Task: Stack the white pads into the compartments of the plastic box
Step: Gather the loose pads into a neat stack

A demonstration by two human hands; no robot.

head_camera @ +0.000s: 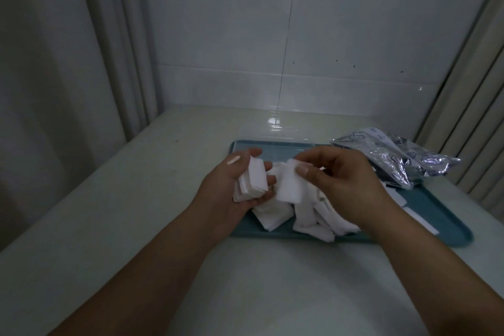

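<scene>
Two hands over a teal tray (447,229)
Left hand (231,185) grips a stack of white pads (252,181); right hand (338,180) pinches one pad (289,185) above the loose pile (308,218)

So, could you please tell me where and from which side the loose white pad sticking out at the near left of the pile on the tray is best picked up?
Judging by its pose, pinch the loose pad by its near corner, coming from the tray's near edge. That corner juts onto bare tray, free of the pile, so fingers may slip under it. The right hand already pinches one pad and the left hand holds a stack.
</scene>
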